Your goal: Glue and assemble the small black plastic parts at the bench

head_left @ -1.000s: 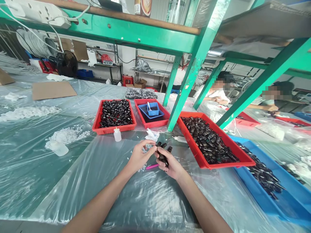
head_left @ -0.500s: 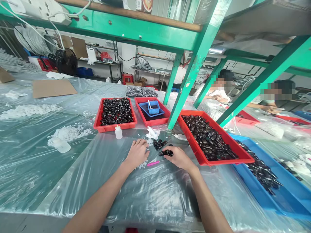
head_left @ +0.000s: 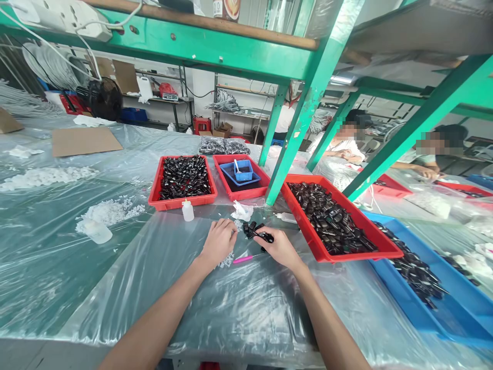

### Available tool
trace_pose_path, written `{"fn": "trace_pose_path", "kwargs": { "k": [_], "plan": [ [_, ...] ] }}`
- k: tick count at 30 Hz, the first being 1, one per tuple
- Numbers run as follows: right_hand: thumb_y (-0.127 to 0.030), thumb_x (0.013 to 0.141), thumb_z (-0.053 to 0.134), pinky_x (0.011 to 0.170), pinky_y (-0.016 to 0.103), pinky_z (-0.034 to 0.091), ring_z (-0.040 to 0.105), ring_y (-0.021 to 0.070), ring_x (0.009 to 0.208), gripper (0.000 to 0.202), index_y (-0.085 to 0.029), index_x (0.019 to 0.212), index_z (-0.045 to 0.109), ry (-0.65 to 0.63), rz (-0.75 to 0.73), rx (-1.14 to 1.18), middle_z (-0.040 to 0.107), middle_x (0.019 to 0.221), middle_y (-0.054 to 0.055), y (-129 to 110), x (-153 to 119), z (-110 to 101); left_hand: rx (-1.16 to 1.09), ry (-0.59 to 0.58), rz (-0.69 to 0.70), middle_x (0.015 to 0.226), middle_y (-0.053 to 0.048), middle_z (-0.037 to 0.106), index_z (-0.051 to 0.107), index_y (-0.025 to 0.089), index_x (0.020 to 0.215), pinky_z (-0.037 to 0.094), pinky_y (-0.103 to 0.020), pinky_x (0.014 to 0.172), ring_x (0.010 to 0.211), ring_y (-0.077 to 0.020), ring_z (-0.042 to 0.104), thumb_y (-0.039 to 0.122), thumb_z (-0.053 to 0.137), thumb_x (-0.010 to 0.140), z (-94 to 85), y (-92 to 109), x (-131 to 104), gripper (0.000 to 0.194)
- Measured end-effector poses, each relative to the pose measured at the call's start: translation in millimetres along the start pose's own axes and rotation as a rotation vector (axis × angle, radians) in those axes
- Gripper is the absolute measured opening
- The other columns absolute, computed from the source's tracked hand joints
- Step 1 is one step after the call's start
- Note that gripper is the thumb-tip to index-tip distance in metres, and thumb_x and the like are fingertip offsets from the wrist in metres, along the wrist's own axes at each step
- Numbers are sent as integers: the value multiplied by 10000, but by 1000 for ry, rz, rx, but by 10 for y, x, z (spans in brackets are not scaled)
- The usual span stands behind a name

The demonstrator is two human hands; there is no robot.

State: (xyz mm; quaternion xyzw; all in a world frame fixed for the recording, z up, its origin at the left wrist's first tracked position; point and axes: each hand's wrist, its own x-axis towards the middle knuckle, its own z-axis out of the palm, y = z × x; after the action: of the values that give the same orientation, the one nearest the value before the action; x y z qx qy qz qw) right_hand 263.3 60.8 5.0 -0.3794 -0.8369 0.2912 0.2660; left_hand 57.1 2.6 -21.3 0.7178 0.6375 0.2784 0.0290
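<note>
In the head view, my right hand (head_left: 281,248) pinches a small black plastic part (head_left: 266,237) between thumb and fingers. Beside it lie several like black parts (head_left: 249,228) on the plastic-covered table. My left hand (head_left: 220,239) rests to the left with its fingers curled together; whatever they may hold is hidden. Small translucent white pieces (head_left: 226,261) lie scattered under and beside that hand. Between the two hands, nearer to me, is a thin tool with a pink handle (head_left: 243,259). Crumpled white tissue (head_left: 242,210) sits just beyond the black parts.
Red trays (head_left: 151,198) of black parts stand left and right, with a blue tray (head_left: 427,313) at far right. A small squeeze bottle (head_left: 188,210) stands ahead. A green post (head_left: 287,154) rises between the trays. Co-workers sit at the back right.
My right hand has lifted the black part slightly up and away from me, towards the loose black parts. My left hand has hardly moved.
</note>
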Motion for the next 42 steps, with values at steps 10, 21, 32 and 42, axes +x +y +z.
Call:
{"fn": "trace_pose_path", "kwargs": {
  "k": [10,21,32,42],
  "plan": [
    [-361,864,609,818,322,499,686,236,906,185,-225,939,710,39,19,-5,743,980,38,2,4,78,54,-87,-5,1054,-86,648,635,200,856,366,-411,879,1083,-272,531,139,534,870,79,-51,-35,118],
    [-323,892,593,814,280,483,682,193,868,162,-225,951,707,55,-54,67,740,958,16,-25,0,121,-512,100,-140,975,-46,715,682,219,884,424,-350,825,936,-229,615,314,553,894,23,6,27,161],
    [-344,891,588,802,279,480,658,188,850,189,-193,929,694,74,-70,228,724,942,23,-136,-15,181,-1091,91,-406,898,-58,723,734,185,851,462,-305,764,848,-203,624,499,724,726,27,191,30,338],
    [-383,885,590,796,292,492,651,202,842,235,-172,917,687,137,-59,259,715,898,35,-121,-24,241,-1241,88,-499,769,-49,673,760,159,865,366,-242,596,662,-133,514,506,794,672,56,188,23,398]
  ]
}}
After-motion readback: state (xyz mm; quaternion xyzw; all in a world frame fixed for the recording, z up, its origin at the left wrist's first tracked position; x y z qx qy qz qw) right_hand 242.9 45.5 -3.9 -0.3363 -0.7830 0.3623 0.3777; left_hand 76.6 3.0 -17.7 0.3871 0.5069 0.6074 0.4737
